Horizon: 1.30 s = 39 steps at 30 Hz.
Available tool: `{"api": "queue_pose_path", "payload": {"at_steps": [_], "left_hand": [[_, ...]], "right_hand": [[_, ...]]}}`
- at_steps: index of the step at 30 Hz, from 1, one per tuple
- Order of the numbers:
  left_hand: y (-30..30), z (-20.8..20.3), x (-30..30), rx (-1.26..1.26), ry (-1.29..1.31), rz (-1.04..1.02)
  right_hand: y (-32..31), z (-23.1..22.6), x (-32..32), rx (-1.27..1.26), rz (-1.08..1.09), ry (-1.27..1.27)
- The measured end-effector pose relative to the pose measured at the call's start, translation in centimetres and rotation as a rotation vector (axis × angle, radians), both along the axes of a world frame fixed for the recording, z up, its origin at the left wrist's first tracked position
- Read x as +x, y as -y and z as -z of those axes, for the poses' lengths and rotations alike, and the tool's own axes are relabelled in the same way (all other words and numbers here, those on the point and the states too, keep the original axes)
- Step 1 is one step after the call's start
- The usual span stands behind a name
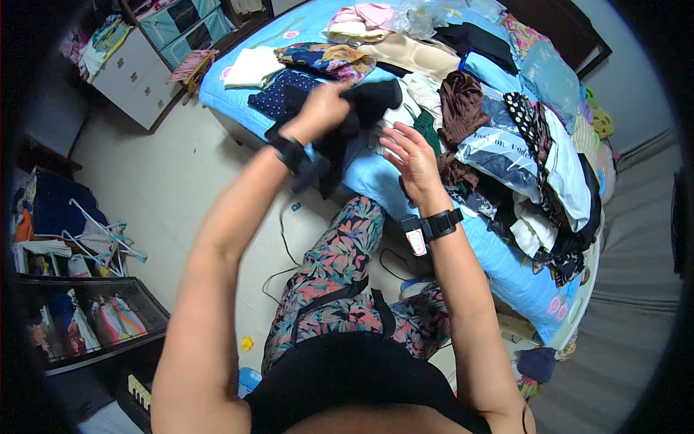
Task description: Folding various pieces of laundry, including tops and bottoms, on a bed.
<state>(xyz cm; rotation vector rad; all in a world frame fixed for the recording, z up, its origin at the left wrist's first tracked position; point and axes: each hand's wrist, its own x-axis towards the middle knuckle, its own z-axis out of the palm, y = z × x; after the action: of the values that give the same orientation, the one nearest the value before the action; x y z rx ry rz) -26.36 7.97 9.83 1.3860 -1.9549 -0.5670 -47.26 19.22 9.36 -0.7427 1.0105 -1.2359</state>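
My left hand point(323, 112) is closed on a black garment point(335, 145), which hangs down past the bed's edge and is smeared by motion. To its right, my right hand point(417, 158) is raised with its fingers apart and nothing in it. A navy garment with white dots point(271, 100) lies on the bed by my left hand. Behind it are a folded white cloth point(253, 67) and a colourful patterned cloth point(325, 59). Close to my right hand are a dark green cloth point(426, 130) and a crumpled brown garment point(460, 108).
A blue sheet point(354, 171) covers the bed. A clear plastic package point(504, 155) lies among piled clothes on the right. White drawers point(135, 76) stand at the far left. Below them are hangers point(101, 235) and a dark open-topped container point(144, 304). A cable point(285, 242) runs over the floor.
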Motion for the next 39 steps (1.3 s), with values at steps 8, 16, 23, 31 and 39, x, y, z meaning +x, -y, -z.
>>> {"api": "queue_pose_path", "payload": {"at_steps": [8,16,23,31,39], "left_hand": [[1.2,-19.8,3.6,0.244,-0.169,0.109],[3.4,-22.3,3.6,0.264,0.019,0.056],[4.0,-26.8,5.8,0.022,-0.041,0.158],[-2.2,-22.6,-0.1,-0.119,0.028,0.273],[-11.0,-1.4,-7.7,0.106,-0.073,0.18]], "right_hand": [[-2.8,1.5,-1.9,0.136,-0.101,0.315],[-4.3,1.1,-1.6,0.155,-0.16,0.403],[-3.6,1.1,-1.9,0.177,-0.164,0.419],[-2.7,1.5,-0.4,0.165,-0.182,0.486],[-4.6,4.2,-1.6,0.295,-0.009,0.476]]}}
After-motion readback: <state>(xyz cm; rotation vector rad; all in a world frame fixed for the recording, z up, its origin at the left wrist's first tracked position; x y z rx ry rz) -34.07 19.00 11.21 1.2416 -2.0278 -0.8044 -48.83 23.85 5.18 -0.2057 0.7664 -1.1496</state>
